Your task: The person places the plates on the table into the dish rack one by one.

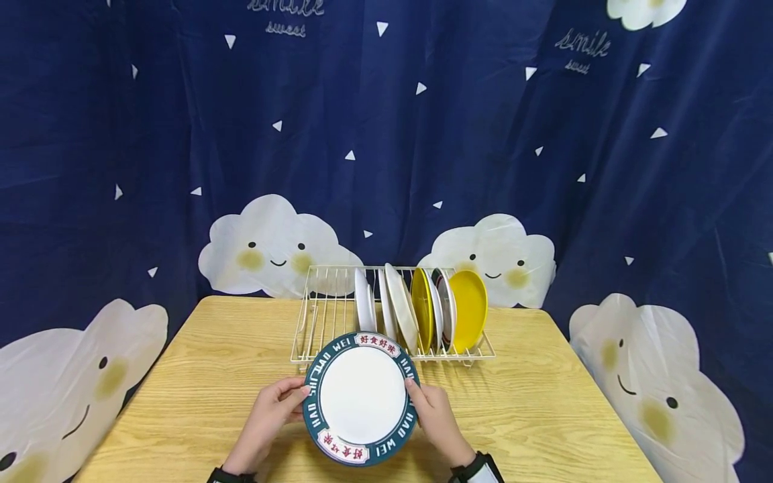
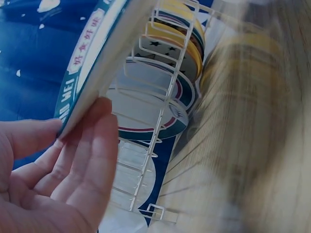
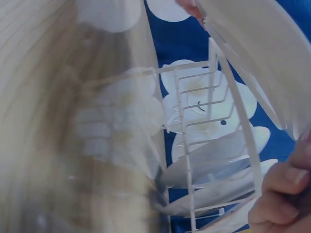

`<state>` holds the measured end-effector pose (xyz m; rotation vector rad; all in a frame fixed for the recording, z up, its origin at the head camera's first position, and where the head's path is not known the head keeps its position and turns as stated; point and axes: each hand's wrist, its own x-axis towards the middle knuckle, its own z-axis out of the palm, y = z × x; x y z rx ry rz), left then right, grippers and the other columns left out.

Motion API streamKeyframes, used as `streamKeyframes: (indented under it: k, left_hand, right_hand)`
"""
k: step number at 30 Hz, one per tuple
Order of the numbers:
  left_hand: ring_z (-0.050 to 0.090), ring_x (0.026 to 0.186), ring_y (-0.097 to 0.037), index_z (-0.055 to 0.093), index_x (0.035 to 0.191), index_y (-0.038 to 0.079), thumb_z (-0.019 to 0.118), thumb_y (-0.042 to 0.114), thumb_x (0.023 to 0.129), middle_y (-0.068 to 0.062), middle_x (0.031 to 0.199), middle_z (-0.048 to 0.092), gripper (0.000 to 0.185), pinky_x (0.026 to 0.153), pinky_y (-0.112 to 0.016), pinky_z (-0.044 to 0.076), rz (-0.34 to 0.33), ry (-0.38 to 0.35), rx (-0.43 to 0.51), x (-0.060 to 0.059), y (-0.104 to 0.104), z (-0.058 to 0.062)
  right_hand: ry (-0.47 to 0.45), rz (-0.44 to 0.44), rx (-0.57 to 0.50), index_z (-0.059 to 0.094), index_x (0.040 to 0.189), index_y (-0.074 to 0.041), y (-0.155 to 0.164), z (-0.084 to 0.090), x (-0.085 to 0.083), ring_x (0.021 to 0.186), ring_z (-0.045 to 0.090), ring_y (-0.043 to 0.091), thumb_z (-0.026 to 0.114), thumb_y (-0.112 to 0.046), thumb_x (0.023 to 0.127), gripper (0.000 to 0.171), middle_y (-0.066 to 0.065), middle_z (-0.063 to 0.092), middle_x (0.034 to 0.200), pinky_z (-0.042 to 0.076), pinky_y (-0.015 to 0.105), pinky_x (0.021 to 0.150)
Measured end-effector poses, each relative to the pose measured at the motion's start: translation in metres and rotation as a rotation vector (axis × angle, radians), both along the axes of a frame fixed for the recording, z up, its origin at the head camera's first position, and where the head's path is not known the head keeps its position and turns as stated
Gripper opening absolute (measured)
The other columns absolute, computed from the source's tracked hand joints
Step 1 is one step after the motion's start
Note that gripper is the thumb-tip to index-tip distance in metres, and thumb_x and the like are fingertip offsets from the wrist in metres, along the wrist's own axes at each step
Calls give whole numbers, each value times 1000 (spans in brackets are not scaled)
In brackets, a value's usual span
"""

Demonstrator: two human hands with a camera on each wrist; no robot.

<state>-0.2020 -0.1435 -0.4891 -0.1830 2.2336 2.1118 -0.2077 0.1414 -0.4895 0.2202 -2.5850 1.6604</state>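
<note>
Near edge of table, centre: both hands on one plate, held just above the wood, tilted up toward the head cam.
Plate: green-rimmed plate (image 1: 361,397), white centre, red/white banners w/ lettering on rim; sits just near of the rack.
L hand: left hand (image 1: 273,414) grips plate's left rim, thumb on the face side, fingers (image 2: 92,160) curled behind the back; left wrist cam shows the pinch on the edge.
R hand: right hand (image 1: 436,419) grips the right rim, thumb tip on the green band, rest of fingers behind; right wrist cam shows curled fingers (image 3: 282,194) under the plate's pale underside.
Rack: white wire dish rack (image 1: 329,315) on the far-centre part of the table, slots on its left side vacant.
In rack: white plates (image 1: 395,305) upright in the middle, some leaning; yellow plates (image 1: 468,310) at right end; a patterned-rim plate btwn them, detail too small to read.
Table: light wood table (image 1: 199,376).
Backdrop: dark blue curtain (image 1: 121,134) w/ smiling clouds and white triangles, behind and to both sides.
</note>
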Motion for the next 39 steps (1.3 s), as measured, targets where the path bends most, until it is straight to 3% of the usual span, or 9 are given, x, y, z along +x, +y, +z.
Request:
streamKeyframes:
  k: [4, 10, 13, 17, 20, 24, 31, 35, 39]
  left_hand:
    - [64, 71, -23, 56, 110, -5, 61, 21, 84, -16, 89, 66, 38, 64, -35, 56, -20, 19, 28, -3, -3, -3]
    - [67, 73, -22, 57, 110, 2, 60, 42, 82, -9, 90, 67, 49, 63, -34, 57, 17, 77, 32, -43, -44, -79]
    - [66, 74, -19, 58, 108, 2, 57, 40, 85, -7, 89, 67, 45, 63, -32, 57, 4, 135, 51, -48, -61, -84]
    - [66, 74, -15, 58, 108, 1, 57, 38, 86, -4, 88, 67, 43, 61, -29, 56, 45, 211, 45, -52, -74, -75]
    - [65, 76, -16, 58, 109, 0, 57, 38, 85, -6, 90, 66, 44, 60, -28, 56, 121, 241, 17, -65, -78, -74]
    - [64, 78, -14, 59, 108, 2, 56, 37, 87, -7, 92, 66, 41, 60, -26, 55, 162, 279, -48, -77, -69, -53]
    - [61, 85, -21, 59, 109, 2, 54, 44, 86, -18, 100, 63, 48, 69, -28, 55, 237, 225, -245, -75, -27, 6]
    - [58, 78, -15, 64, 103, 7, 57, 39, 85, -12, 93, 65, 37, 64, -21, 47, 334, 214, -337, -84, -17, 3]
    - [56, 71, -9, 65, 98, 8, 60, 35, 84, -9, 88, 67, 31, 61, -20, 43, 396, 231, -340, -90, -13, -9]
  right_hand:
    - [43, -52, -28, 60, 58, -9, 5, 10, 4, 42, 43, 4, 43, -37, 93, 48, -3, 52, 47, 35, 18, 39]
    - [86, -145, -54, 61, 58, -10, 26, 5, 8, 47, 51, 7, 45, -36, 93, 46, -1, 61, 53, 43, 21, 46]
    - [82, -220, -56, 60, 58, -8, 38, 5, 12, 47, 49, 9, 45, -38, 92, 48, 0, 60, 53, 42, 22, 46]
    - [91, -324, -76, 58, 57, -3, 51, 10, 18, 45, 47, 8, 46, -35, 92, 49, 2, 57, 51, 40, 22, 43]
    - [134, -380, -102, 57, 55, -1, 59, 15, 20, 44, 45, 9, 48, -30, 92, 49, 2, 56, 49, 38, 23, 41]
    - [173, -432, -113, 54, 53, -2, 65, 27, 20, 45, 45, 9, 47, -33, 92, 50, -1, 55, 50, 37, 22, 41]
    - [298, -472, -167, 39, 47, -1, 62, 50, 14, 39, 36, 8, 51, -30, 91, 54, -3, 44, 44, 27, 23, 34]
    - [470, -460, -139, 37, 45, -3, 52, 61, 4, 35, 32, 5, 55, -17, 89, 50, 0, 42, 42, 23, 22, 31]
    - [654, -434, -71, 42, 45, -8, 38, 75, -7, 35, 33, 1, 58, -10, 86, 45, 2, 44, 43, 21, 19, 30]
